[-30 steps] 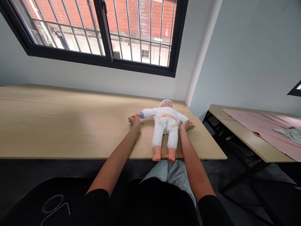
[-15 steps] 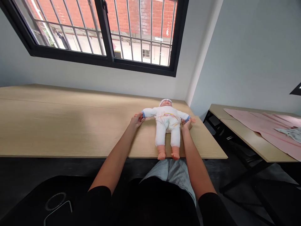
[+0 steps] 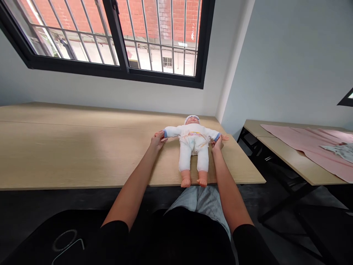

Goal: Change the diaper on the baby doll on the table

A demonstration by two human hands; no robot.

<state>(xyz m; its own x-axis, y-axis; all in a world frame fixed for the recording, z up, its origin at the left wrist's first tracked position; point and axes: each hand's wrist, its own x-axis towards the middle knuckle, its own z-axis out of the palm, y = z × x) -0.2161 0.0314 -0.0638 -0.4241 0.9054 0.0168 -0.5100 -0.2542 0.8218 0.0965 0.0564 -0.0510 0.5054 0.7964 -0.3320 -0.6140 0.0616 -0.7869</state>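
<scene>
A baby doll (image 3: 194, 138) in a white outfit with blue cuffs and a white cap lies on its back on the wooden table (image 3: 82, 154). Its bare feet reach the table's front edge, and both its arms are spread out sideways. My left hand (image 3: 158, 140) is closed around the doll's arm at the cuff on the left side. On the other side, my right hand (image 3: 217, 142) grips the doll's other arm near its blue cuff. A diaper sits around the doll's waist.
To the right, across a gap, stands a second table (image 3: 296, 156) with a pink cloth (image 3: 309, 143) and a greyish cloth (image 3: 340, 150) on it. Behind my table are the wall and a barred window (image 3: 162, 36). A black chair (image 3: 35, 235) is at the lower left.
The view has shifted slightly, so the doll and hands appear a little further left. Both hands keep their hold on the doll's arms.
</scene>
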